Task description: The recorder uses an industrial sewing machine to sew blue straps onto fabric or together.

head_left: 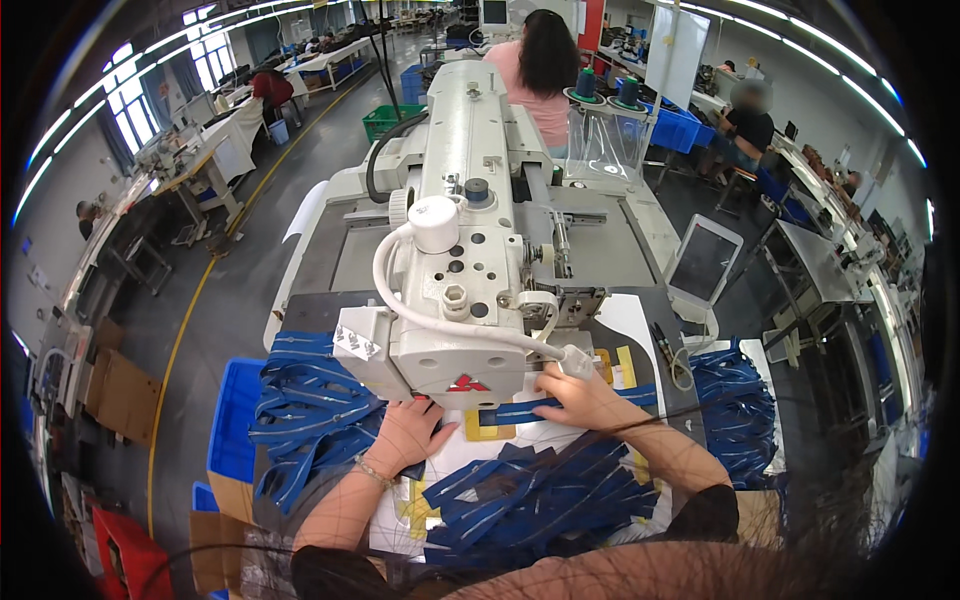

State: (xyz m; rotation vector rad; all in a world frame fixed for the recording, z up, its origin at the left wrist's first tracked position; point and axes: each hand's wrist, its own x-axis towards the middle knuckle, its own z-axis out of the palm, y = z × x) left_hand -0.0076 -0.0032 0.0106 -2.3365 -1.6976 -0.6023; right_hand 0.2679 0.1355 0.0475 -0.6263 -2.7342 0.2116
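Note:
A white industrial sewing machine (455, 340) stands in front of me, its head over the work plate. Below the head, a blue zipper strip (520, 411) with a pale centre line lies crosswise on a yellow-edged template (490, 432). My right hand (580, 398) is closed on this strip, fingers bent and thumb on its near edge. My left hand (408, 438) rests at the left below the head, its thumb apart from the fingers; the machine's edge partly covers the fingertips. Between my forearms lies a heap of blue zipper strips (535, 500).
More blue zipper strips lie in a bundle (305, 420) at the left and another pile (735, 410) at the right. A blue bin (232, 415) stands left of the table. A control screen (705, 258) is at the right. A person in pink (535, 80) sits beyond the machine.

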